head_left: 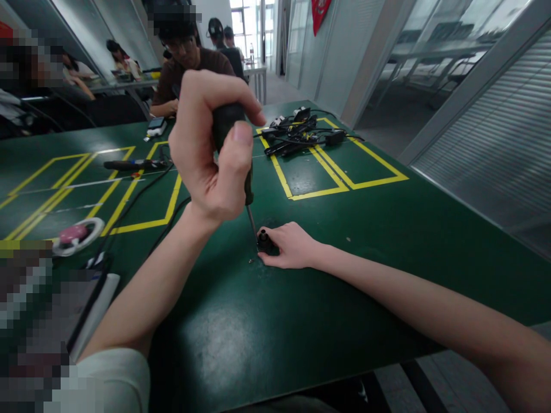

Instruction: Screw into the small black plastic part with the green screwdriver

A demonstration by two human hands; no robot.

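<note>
My left hand is wrapped round the dark handle of a screwdriver, held nearly upright with its thin shaft pointing down. Its tip reaches a small black cylindrical part on the green table; whether it sits in a screw is too small to tell. Low on the tabletop, my right hand grips that black part between thumb and fingers, which hide some of it. A tiny metal piece, perhaps a screw, lies just left of it.
Black cables and adapters lie heaped on the green table at the back right. Dark-handled pliers, a white ring with a pink piece and a small device are on the left. A person sits across.
</note>
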